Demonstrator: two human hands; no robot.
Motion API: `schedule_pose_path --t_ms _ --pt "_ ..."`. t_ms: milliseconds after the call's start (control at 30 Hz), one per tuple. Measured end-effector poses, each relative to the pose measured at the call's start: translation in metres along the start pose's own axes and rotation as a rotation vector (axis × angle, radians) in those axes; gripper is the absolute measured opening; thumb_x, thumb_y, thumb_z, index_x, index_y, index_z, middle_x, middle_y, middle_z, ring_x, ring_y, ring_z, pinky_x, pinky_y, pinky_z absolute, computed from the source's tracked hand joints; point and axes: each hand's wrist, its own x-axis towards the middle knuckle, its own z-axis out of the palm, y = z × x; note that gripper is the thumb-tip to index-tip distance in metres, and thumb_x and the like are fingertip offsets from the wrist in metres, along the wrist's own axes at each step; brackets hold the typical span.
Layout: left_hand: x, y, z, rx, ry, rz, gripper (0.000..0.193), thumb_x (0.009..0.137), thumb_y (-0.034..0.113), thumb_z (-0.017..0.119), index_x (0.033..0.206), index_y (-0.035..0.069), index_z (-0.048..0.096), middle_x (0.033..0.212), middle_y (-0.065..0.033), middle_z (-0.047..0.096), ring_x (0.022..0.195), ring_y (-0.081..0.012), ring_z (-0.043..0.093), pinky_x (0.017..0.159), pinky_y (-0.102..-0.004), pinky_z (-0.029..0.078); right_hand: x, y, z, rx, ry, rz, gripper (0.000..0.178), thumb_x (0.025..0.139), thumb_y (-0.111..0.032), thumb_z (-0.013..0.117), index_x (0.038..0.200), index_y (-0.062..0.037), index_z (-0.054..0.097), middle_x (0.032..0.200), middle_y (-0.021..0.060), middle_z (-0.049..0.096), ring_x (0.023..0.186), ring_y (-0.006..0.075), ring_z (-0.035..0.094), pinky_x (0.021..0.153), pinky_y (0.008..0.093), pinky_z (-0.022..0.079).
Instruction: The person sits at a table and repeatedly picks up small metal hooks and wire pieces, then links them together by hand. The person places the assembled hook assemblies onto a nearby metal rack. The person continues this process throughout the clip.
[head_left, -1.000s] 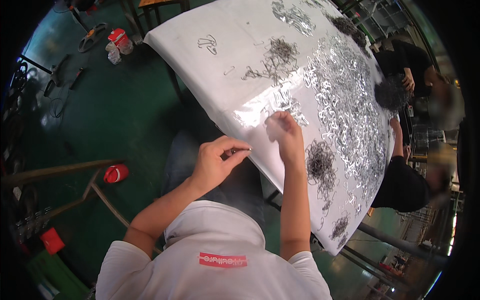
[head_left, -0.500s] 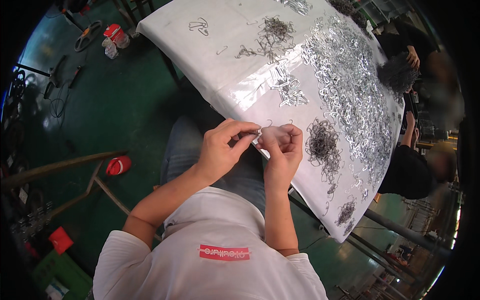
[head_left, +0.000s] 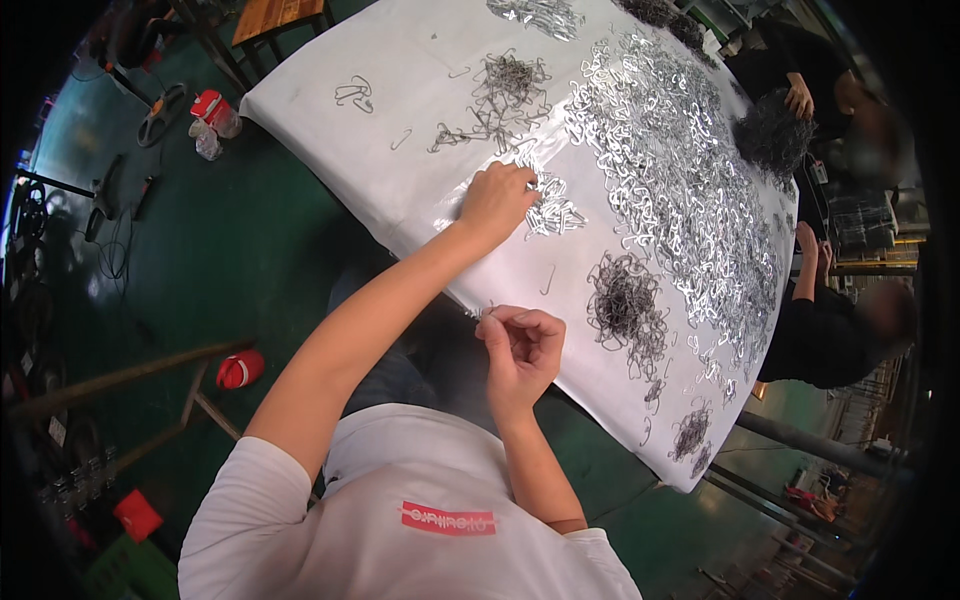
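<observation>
My left hand (head_left: pixel 497 205) reaches over the white-covered table (head_left: pixel 330 140), its fingers curled closed at the edge of a small heap of shiny metal clips (head_left: pixel 556 210). Its fingertips are partly hidden, so what they hold cannot be made out. Nearer me, by the table's front edge, my right hand (head_left: pixel 525 350) is closed, thumb and forefinger pinching a small metal hook (head_left: pixel 483 312). One loose thin wire hook (head_left: pixel 548 280) lies between the hands. Right of my right hand sits a tangled pile of dark wire hooks (head_left: pixel 625 300).
A broad spread of shiny metal hooks (head_left: pixel 670 180) covers the table's right half. Another dark hook pile (head_left: pixel 510 80) lies farther off. At the far right a co-worker's hand (head_left: pixel 798 97) touches a dark wire mass (head_left: pixel 775 140). A red container (head_left: pixel 212 108) stands on the floor at left.
My left hand has left my right hand and moved forward to the clip heap. My right hand has shifted slightly left and toward me. A loose hook now shows on the cloth between them.
</observation>
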Motion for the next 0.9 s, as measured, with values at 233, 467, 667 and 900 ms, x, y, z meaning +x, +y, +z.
schedule_pose_path --t_ms 233,467,667,900 --pt "0.011 -0.008 0.016 0.118 -0.094 -0.002 0.013 0.081 0.009 0.063 0.092 0.003 0.068 0.098 -0.0107 0.066 0.093 -0.0288 0.061 0.08 -0.0405 0.05 -0.001 0.007 0.001 -0.039 -0.018 0.049 0.028 0.086 0.008 0.062 0.099 -0.005 0.04 0.088 0.0128 0.063 0.074 0.0125 0.06 0.067 0.0237 0.051" --pt "-0.039 0.02 -0.067 -0.613 -0.14 -0.322 0.014 0.081 0.009 0.069 0.094 0.004 0.073 0.084 -0.0084 0.071 0.075 -0.0128 0.066 0.072 -0.0257 0.051 0.003 0.006 -0.001 -0.059 0.009 0.038 0.022 0.086 0.005 0.064 0.098 0.0011 0.046 0.089 0.0136 0.064 0.078 0.014 0.063 0.072 0.0262 0.054" --pt "-0.088 0.051 -0.129 -0.844 -0.172 -0.503 0.016 0.085 0.006 0.068 0.098 -0.003 0.07 0.087 -0.0058 0.07 0.081 -0.0094 0.064 0.075 -0.0229 0.051 0.007 0.005 0.006 -0.08 -0.008 0.003 0.023 0.086 0.005 0.065 0.098 0.0004 0.045 0.088 0.0131 0.065 0.077 0.014 0.064 0.072 0.0263 0.054" --pt "-0.105 0.055 -0.145 -0.835 -0.111 -0.467 0.014 0.085 0.002 0.067 0.097 -0.002 0.069 0.093 -0.0061 0.069 0.083 -0.0091 0.063 0.075 -0.0221 0.05 0.009 0.008 0.019 -0.132 -0.017 -0.022 0.023 0.086 0.004 0.065 0.098 0.0 0.047 0.089 0.0122 0.065 0.078 0.0149 0.064 0.07 0.0266 0.054"
